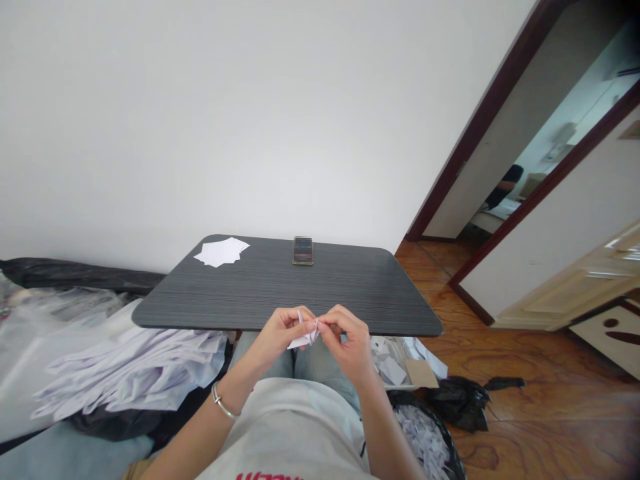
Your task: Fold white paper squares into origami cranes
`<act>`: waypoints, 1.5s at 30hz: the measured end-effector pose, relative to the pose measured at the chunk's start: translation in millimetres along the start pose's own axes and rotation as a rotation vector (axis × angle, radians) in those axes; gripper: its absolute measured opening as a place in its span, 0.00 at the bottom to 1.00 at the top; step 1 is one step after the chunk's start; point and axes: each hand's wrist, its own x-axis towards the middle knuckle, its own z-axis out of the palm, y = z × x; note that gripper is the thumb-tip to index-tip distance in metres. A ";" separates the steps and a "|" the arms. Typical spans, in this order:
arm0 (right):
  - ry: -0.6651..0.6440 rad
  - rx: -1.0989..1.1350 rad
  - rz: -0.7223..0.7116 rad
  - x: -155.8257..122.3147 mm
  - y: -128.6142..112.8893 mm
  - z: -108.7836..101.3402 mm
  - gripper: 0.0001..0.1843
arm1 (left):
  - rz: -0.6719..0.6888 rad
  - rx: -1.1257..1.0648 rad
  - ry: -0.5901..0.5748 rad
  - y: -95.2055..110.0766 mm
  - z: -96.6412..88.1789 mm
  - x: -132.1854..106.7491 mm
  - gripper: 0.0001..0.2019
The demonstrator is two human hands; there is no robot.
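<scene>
A small folded piece of white paper (305, 335) is pinched between both hands just in front of the near edge of a dark grey table (350, 293). My left hand (280, 337) grips its left side with curled fingers; a silver bracelet sits on that wrist. My right hand (347, 343) pinches the paper's right end with thumb and fingertips. Both hands hover over my lap, a little below the table edge.
A loose stack of white paper sheets (221, 251) lies at the table's far left. A phone (303, 251) stands at the far middle. A heap of white paper (135, 367) lies left; a black bag of paper scraps (425, 433) sits right. A doorway (525, 167) opens right.
</scene>
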 end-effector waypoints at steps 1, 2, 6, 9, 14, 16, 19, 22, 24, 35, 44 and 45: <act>-0.001 -0.003 -0.002 0.0 -0.4 -0.3 0.07 | -0.002 0.004 -0.002 0.7 0.3 -0.1 0.14; -0.001 -0.006 -0.006 0.0 -0.9 -0.6 0.07 | -0.004 0.008 -0.003 1.3 0.5 -0.3 0.14; -0.013 -0.017 -0.009 -0.3 -2.4 -1.9 0.07 | -0.012 0.017 0.003 2.8 1.0 -0.8 0.14; -0.013 -0.022 -0.014 -0.7 -2.8 -2.0 0.07 | -0.024 0.031 0.000 2.7 0.9 -1.3 0.15; 0.000 -0.006 -0.006 -0.2 -0.4 -0.3 0.07 | -0.035 0.052 0.006 2.6 1.0 -1.4 0.16; -0.003 0.014 0.008 0.2 2.1 0.0 0.06 | -0.036 0.058 0.009 2.9 0.9 -1.3 0.16; -0.017 0.036 0.013 0.6 6.1 -0.7 0.05 | -0.053 0.063 0.004 3.1 -0.1 -1.0 0.16; -0.038 0.051 0.005 0.4 7.9 -1.6 0.06 | -0.074 0.066 -0.010 2.7 -1.9 -0.7 0.16; -0.048 0.066 0.011 0.1 7.9 -1.8 0.06 | -0.080 0.069 -0.019 2.2 -2.8 -0.5 0.17; -0.047 0.128 0.041 -0.7 7.0 -3.3 0.05 | -0.080 0.075 -0.062 1.1 -1.4 -0.6 0.16; -0.042 0.166 0.096 -4.4 10.0 2.3 0.06 | -0.073 0.085 -0.081 0.2 -2.1 -1.1 0.16; -0.039 0.177 0.104 -4.7 10.2 3.2 0.06 | -0.076 0.085 -0.083 0.4 -2.0 -1.2 0.16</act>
